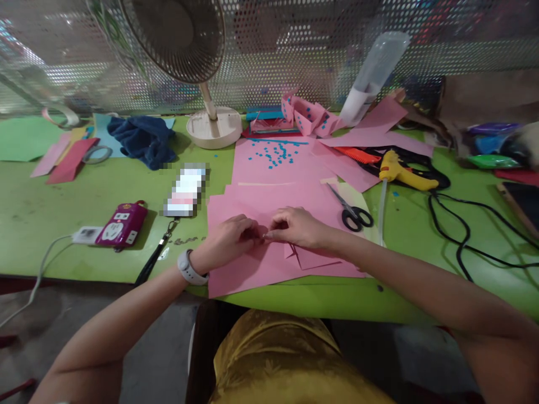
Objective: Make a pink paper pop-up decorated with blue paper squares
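My left hand [233, 241], with a pale watch on its wrist, is closed in a pinch over the pink sheets on the table. Opposite it, my right hand [297, 227] pinches too, and the fingertips of both hands nearly meet. Pink paper is between the fingers, mostly hidden by them. A folded piece of pink paper [318, 258] with a small raised flap shows just below my right hand. Underneath lies a large pink sheet [248, 278]. Black-handled scissors [352, 216] rest to the right of my right hand.
Small blue paper bits [275, 154] lie scattered on pink paper. Behind stand a fan [213, 126] and folded pink shapes [309, 115]. A yellow glue gun [404, 171] with a black cord is at right; a phone [185, 191] and purple power block [122, 224] are at left.
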